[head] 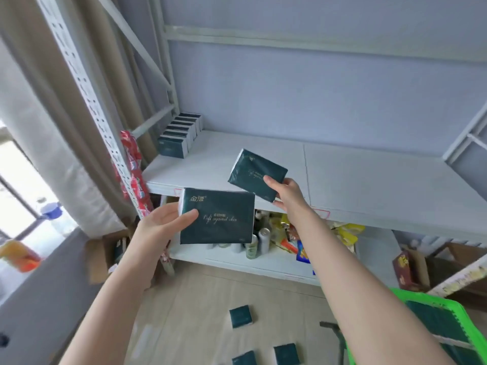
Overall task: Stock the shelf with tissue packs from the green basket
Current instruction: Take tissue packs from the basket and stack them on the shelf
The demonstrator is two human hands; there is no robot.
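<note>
My left hand [160,223] grips a dark green tissue pack [221,219] in front of the white shelf [369,180], just below its front edge. My right hand [287,193] pinches a second dark green pack [254,172], tilted, over the front of the shelf board. A row of several upright packs [180,134] stands at the shelf's back left corner. The green basket [445,327] with more packs is at the bottom right, partly cut off by the frame.
Three loose packs [241,316] lie on the wooden floor below. The lower shelf holds bottles [259,242] and snack bags. Red packets [134,169] hang on the left upright. Cardboard boxes [421,267] sit at the right, a curtain and window at the left.
</note>
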